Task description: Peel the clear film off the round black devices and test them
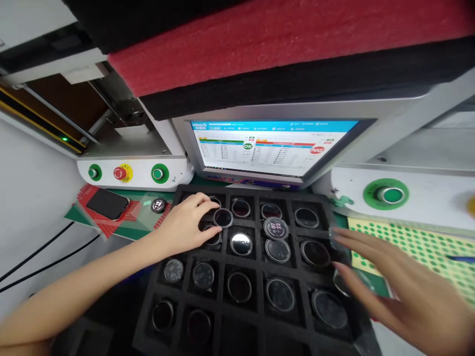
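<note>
Fingertips of the left hand [187, 222] pinch a round watch case [223, 217] above the upper-left cells of the black foam tray [222, 296], so that grip is closed on it, thumb below and fingers over the rim. The right hand [401, 282] hovers flat and blurred over the tray's right edge, its fingers spread apart and holding nothing.

Judging from this, the pinch is shallow: the case sits at the very fingertips, so a slip could drop it onto a neighbouring case [241, 244] and scratch a glass face. The blurred right hand passes close to the outer cells and could nudge a seated piece [315, 253] or shift the tray on the worktop. One case with a lit dial [275, 228] lies crooked across its cell and could be knocked loose. The monitor [267, 148] stands just behind the tray.
</note>
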The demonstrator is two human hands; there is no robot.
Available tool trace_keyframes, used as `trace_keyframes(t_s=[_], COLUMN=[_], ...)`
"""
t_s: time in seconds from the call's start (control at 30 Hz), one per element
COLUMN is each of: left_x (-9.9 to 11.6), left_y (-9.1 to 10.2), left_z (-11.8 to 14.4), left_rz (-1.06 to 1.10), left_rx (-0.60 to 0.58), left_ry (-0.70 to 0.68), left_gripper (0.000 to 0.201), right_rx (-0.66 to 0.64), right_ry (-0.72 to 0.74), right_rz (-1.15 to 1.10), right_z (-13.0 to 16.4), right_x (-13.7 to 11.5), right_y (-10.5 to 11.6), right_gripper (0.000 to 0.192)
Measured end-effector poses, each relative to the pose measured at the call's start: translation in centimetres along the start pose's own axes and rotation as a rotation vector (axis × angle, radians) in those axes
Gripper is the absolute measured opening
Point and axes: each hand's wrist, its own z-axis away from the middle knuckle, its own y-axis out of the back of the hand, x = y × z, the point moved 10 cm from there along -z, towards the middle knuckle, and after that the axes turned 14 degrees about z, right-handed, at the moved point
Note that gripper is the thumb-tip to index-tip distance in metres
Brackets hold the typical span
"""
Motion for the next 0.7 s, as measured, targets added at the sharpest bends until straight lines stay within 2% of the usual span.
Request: trace_keyframes(t_s=[0.07, 0.13, 0.27, 0.33, 0.4, 0.5, 0.6, 0.63, 0.7], left_x=[-0.3, -0.2, 0.2, 0.3, 0.2, -2.1, -7.6, -9.6, -13.1], left_y=[-1.0, -1.8, -2.3, -1.3, 1.3, 7.7, 14.9, 17.0, 20.9], left_z=[-1.5, -2.3, -2.5, -2.0, -0.9, 1.4, 3.2, 3.3, 2.4], left_rz=[-0.018, -0.039, -0.038, -0.017, 0.020, 0.061, 0.041, -0.007, -0.119], left_rx=[-0.078, -0.140, -0.151, -0.093, 0.038, 0.311, 0.554, 0.602, 0.683], left_ry=[0.080, 0.113, 0.069, 0.020, -0.035, -0.010, 0.199, 0.273, 0.337], left_gripper=[0.040, 0.040, 0.039, 0.038, 0.035, 0.031, 0.035, 0.036, 0.038], right_rx=[-0.012, -0.019, -0.001, 0.013, 0.037, 0.063, 0.040, 0.015, -0.060], right_ry=[0.119, 0.156, 0.166, 0.158, 0.148, 0.142, 0.152, 0.158, 0.167], right_rz=[-0.002, 0.017, 0.096, 0.123, 0.145, 0.165, 0.133, 0.111, 0.067], right_z=[-2.3, -4.2, -5.6, -5.7, -5.8, -5.8, -4.9, -4.2, -2.8], right_x=[-3.1, -5.2, -7.0, -7.1, -7.2, -7.4, -7.5, -7.5, -7.3], right_y=[-1.2, -2.2, -3.0, -2.7, -2.2, -1.8, -2.8, -3.5, -5.3], right_gripper=[0.044, 0.047, 0.034, 0.035, 0.038, 0.039, 0.039, 0.041, 0.050])
